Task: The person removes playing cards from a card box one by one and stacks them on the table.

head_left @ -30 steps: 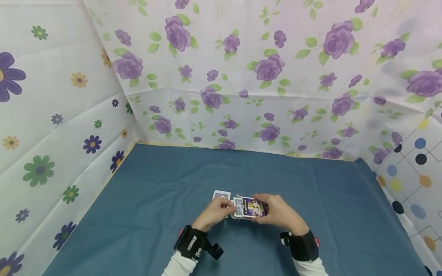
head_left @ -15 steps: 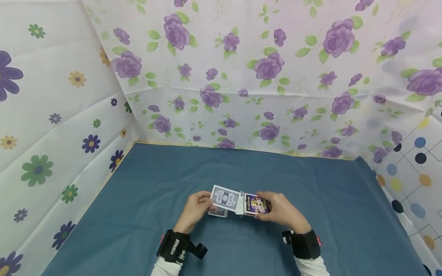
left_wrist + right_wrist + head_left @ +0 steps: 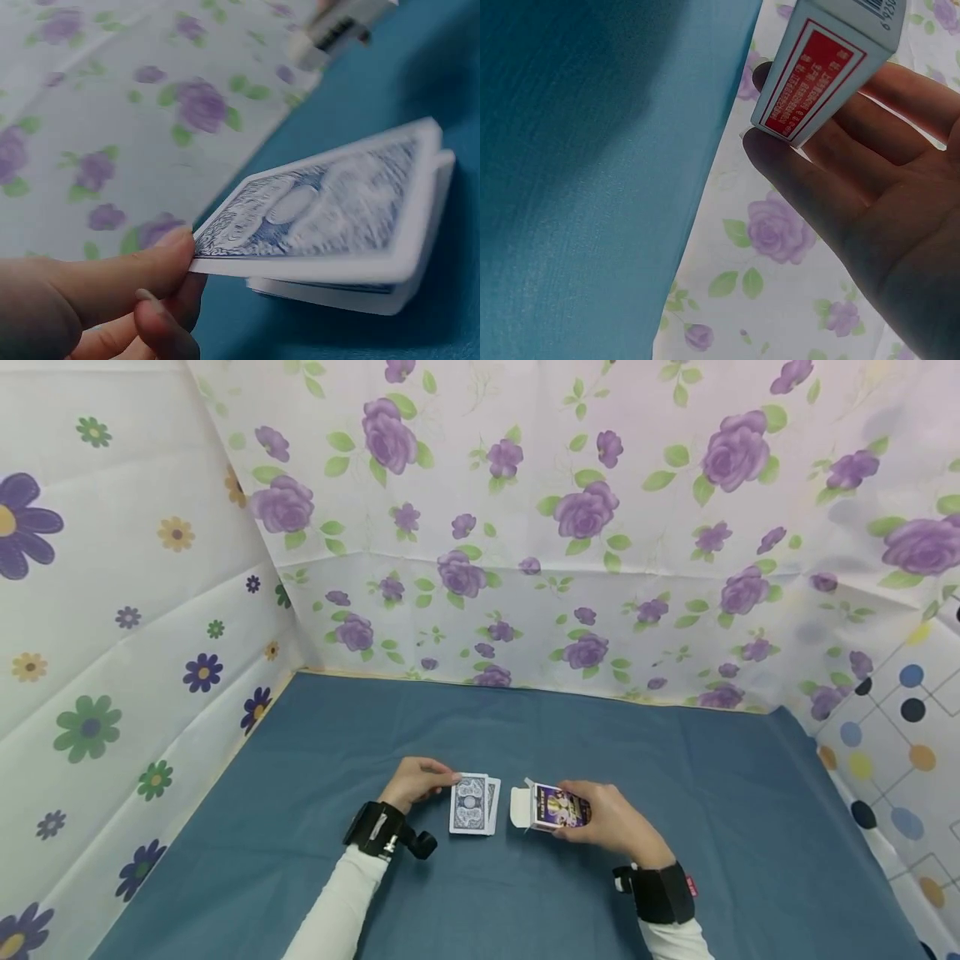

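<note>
A: Where are the cards?

B: Left of the small purple-and-white cardboard box (image 3: 561,807), apart from it: a blue-and-white patterned paper playing card (image 3: 470,803), perhaps a thin packet, tilted over a matching white-edged pile (image 3: 492,806).

A: And the hands?

B: The left hand (image 3: 418,782), beyond the cards from the box, pinches the upper one's far left corner between thumb and finger. The right hand (image 3: 615,818) grips the box's right end; its white flap (image 3: 521,807) hangs open toward the cards.

A: How should they handle?

B: Light, springy, likely slippery against each other; I'd take edges or corners. The box probably dents, so squeeze gently.

A: Underneath?

B: Blue cloth (image 3: 525,902) beneath the box.
</note>
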Available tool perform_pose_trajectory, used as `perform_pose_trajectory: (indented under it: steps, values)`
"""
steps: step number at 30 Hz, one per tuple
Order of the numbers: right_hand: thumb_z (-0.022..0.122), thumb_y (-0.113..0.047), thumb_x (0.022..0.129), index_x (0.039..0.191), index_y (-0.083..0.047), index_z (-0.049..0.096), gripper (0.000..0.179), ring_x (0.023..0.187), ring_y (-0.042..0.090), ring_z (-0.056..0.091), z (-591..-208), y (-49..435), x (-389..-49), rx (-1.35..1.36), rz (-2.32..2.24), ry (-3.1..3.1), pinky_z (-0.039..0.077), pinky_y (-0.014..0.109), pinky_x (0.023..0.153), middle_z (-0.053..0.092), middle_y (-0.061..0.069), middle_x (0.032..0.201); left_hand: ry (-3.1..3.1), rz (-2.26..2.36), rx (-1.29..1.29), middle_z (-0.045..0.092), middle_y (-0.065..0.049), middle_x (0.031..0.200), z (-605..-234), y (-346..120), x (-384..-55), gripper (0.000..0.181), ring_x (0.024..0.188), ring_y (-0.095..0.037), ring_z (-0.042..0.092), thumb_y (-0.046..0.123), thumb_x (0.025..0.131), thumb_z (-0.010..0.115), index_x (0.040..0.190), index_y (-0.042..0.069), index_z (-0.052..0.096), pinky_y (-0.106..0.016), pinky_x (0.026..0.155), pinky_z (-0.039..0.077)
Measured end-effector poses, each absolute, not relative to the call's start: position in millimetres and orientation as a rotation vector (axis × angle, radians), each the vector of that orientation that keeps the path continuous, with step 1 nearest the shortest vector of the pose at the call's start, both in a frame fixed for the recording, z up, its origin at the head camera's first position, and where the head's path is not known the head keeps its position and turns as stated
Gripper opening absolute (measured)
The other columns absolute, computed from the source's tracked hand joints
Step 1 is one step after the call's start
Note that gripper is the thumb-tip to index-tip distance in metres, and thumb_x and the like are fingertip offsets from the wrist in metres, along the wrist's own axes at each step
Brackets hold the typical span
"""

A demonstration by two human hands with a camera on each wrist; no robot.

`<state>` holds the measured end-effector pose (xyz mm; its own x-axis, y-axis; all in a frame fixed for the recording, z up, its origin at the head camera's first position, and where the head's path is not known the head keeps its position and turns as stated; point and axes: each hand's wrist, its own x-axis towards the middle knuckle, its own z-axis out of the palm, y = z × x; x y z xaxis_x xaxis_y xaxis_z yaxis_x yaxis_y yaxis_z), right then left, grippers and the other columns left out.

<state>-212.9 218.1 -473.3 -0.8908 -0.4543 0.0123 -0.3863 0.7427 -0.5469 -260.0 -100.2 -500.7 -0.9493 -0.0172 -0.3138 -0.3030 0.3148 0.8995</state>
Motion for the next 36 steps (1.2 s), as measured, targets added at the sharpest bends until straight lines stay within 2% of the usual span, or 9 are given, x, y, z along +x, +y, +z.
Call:
perform_pose_trajectory:
  steps: [3, 10, 22, 30, 36]
  values:
    - [0.082, -0.032, 0.077, 0.130, 0.000, 0.059, 0.065, 0.093, 0.012, 0.059, -475.0, 217.2, -213.2, -0.686, -0.849, 2.813, 0.049, 0.030, 0.077, 0.066, 0.013, 0.120, 2.377, 1.645, -0.297, 0.063, -0.003, 0.066, -504.2, -94.2, -263.7, 0.023, 0.053, -0.013, 0.045, 0.019, 0.078, 0.082, 0.093, 0.003, 0.075, -0.026, 0.051, 0.033]
    - [0.082, -0.034, 0.077, 0.130, -0.002, 0.059, 0.066, 0.088, 0.009, 0.057, -477.4, 216.4, -214.4, -0.671, -0.856, 2.810, 0.048, 0.027, 0.074, 0.066, 0.012, 0.118, 2.563, 1.663, -0.268, 0.070, -0.009, 0.081, -507.5, -83.6, -262.4, 0.017, 0.063, -0.015, 0.057, 0.016, 0.074, 0.084, 0.084, 0.003, 0.076, -0.027, 0.059, 0.045]
    - [0.082, -0.034, 0.077, 0.129, -0.002, 0.060, 0.065, 0.091, 0.010, 0.059, -474.8, 215.2, -217.7, -0.678, -0.846, 2.816, 0.049, 0.030, 0.077, 0.067, 0.010, 0.118, 2.779, 1.600, -0.231, 0.071, -0.011, 0.071, -514.0, -68.7, -257.8, 0.009, 0.054, -0.013, 0.061, 0.009, 0.078, 0.080, 0.081, 0.003, 0.074, -0.027, 0.052, 0.046]
    - [0.081, -0.037, 0.077, 0.129, -0.002, 0.060, 0.066, 0.090, 0.009, 0.058, -476.7, 216.5, -218.8, -0.679, -0.849, 2.809, 0.049, 0.029, 0.076, 0.067, 0.010, 0.118, 2.785, 1.529, -0.270, 0.072, -0.012, 0.073, -512.6, -65.0, -261.4, 0.010, 0.056, -0.014, 0.063, 0.012, 0.079, 0.079, 0.083, 0.003, 0.076, -0.027, 0.052, 0.049]
    - [0.082, -0.036, 0.076, 0.128, -0.004, 0.061, 0.064, 0.092, 0.010, 0.059, -478.0, 215.2, -218.2, -0.683, -0.835, 2.810, 0.049, 0.031, 0.078, 0.067, 0.009, 0.118, 2.867, 1.429, -0.273, 0.071, -0.010, 0.071, -510.2, -61.4, -255.9, 0.014, 0.053, -0.013, 0.059, 0.017, 0.080, 0.079, 0.082, 0.004, 0.076, -0.027, 0.048, 0.044]
